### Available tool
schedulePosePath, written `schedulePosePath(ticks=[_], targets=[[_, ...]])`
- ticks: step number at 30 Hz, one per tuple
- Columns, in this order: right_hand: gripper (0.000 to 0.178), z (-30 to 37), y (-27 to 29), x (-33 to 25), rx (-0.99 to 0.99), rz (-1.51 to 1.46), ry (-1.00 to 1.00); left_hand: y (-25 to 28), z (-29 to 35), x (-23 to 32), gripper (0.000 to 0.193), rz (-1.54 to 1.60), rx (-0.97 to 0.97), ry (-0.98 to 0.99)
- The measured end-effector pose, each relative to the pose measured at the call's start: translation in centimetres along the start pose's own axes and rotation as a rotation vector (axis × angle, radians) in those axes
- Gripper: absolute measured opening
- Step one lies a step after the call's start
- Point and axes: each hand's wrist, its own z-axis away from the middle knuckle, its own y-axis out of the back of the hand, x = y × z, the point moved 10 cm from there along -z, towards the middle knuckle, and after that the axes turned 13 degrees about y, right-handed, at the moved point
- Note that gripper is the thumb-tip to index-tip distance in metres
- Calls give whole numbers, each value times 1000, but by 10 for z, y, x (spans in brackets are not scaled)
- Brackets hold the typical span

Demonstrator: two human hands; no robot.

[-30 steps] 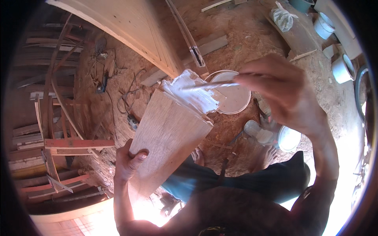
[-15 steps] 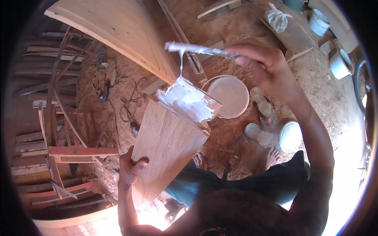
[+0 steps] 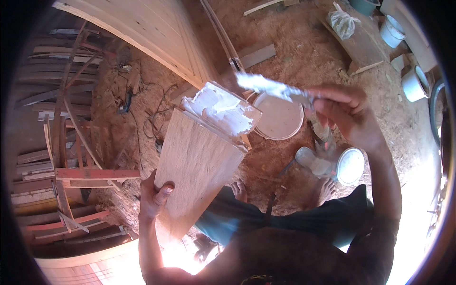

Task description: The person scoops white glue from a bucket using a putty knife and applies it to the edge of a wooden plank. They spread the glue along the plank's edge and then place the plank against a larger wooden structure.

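Note:
My left hand (image 3: pixel 154 199) grips the near left edge of a light plywood board (image 3: pixel 197 166) that stands tilted on end, its far end covered with thick white paste (image 3: pixel 221 108). My right hand (image 3: pixel 349 114) holds a flat scraper blade (image 3: pixel 273 88) smeared with the same white paste, raised just right of and above the board's pasted end, not touching it. Below the blade an open round tub of pale paste (image 3: pixel 279 118) sits on the dirt floor. My bare feet (image 3: pixel 325 190) show beneath the board.
A round white lid (image 3: pixel 350 166) and a small container (image 3: pixel 311 160) lie by my right foot. A large wooden panel (image 3: pixel 142 33) leans at the upper left. Stacked timber and frames (image 3: pixel 57 161) fill the left. White buckets (image 3: pixel 414 84) and a plastic bag (image 3: pixel 343 23) sit at the upper right.
My right hand dragged the scraper over the pasted end, lifted it with paste trailing, and now holds it lower and to the right. The board stayed in my left hand.

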Motion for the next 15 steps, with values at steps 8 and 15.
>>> schedulePosePath(ticks=[8, 15], targets=[[43, -4, -59, -89, -207, 714, 322, 0, 6, 6, 81, -45, 30, 3], [51, 1, -101, -73, -255, 624, 206, -1, 0, -1, 79, -44, 13, -2]])
